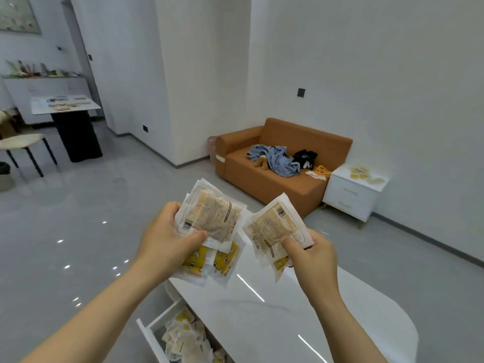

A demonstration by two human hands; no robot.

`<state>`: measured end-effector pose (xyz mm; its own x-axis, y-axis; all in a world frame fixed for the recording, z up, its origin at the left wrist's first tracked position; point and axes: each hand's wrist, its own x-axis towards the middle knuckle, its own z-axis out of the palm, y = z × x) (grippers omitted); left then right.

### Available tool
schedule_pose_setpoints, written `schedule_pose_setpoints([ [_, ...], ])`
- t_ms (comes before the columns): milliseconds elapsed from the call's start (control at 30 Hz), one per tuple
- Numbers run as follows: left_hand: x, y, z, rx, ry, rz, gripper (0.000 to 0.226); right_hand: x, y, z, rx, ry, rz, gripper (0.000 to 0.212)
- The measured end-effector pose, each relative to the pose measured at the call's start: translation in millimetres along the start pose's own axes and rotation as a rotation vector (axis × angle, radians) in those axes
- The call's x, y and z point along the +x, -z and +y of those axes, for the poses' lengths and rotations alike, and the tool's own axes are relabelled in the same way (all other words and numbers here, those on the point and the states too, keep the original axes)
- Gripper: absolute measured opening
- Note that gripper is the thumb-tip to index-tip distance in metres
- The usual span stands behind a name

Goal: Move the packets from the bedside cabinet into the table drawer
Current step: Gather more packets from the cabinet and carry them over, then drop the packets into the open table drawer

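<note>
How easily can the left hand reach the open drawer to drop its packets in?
Probably yes. The drawer stands open just below the left hand, with nothing between them. It already holds packets but looks to have room.

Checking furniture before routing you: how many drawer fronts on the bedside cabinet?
2: an upper drawer and a lower drawer, stacked on the white cabinet right of the sofa, both shut. None looks hidden.

Left hand (167,231) grips a stack of packets (212,218) above the tabletop (288,310) far edge; right hand (311,255) pinches a single packet (277,229) beside it; open drawer (157,328) at tabletop's left side holds more packets (186,341); bedside cabinet (351,195) beside sofa (275,163), few packets (366,175) on top.
</note>
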<state>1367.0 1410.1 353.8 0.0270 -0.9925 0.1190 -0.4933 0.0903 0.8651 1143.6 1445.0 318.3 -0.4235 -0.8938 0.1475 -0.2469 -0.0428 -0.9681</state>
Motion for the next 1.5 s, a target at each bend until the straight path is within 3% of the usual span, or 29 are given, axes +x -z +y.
schedule_pose_setpoints([
  [67,13,7,-13,0.004,-0.024,-0.071,0.035,-11,-12,4,-0.023,-0.031,0.074,0.017],
  [167,30,15,-33,0.005,-0.037,-0.158,0.035,-28,-29,10,-0.055,-0.081,0.158,0.022],
  [467,55,-10,-91,0.040,-0.024,-0.371,0.036,-56,-52,51,-0.156,-0.241,0.253,0.014],
  [733,72,-62,-144,0.174,0.033,-0.449,0.032,-47,-62,124,-0.210,-0.400,0.205,0.022],
  [867,80,-89,-181,0.224,0.108,-0.507,0.032,-47,-66,165,-0.231,-0.503,0.164,0.014],
  [1200,82,-150,-276,0.398,0.253,-0.678,0.033,-66,-75,261,-0.343,-0.769,0.079,0.026],
  [1500,76,-191,-354,0.465,0.346,-0.838,0.041,-93,-99,337,-0.386,-0.978,0.023,0.016],
])
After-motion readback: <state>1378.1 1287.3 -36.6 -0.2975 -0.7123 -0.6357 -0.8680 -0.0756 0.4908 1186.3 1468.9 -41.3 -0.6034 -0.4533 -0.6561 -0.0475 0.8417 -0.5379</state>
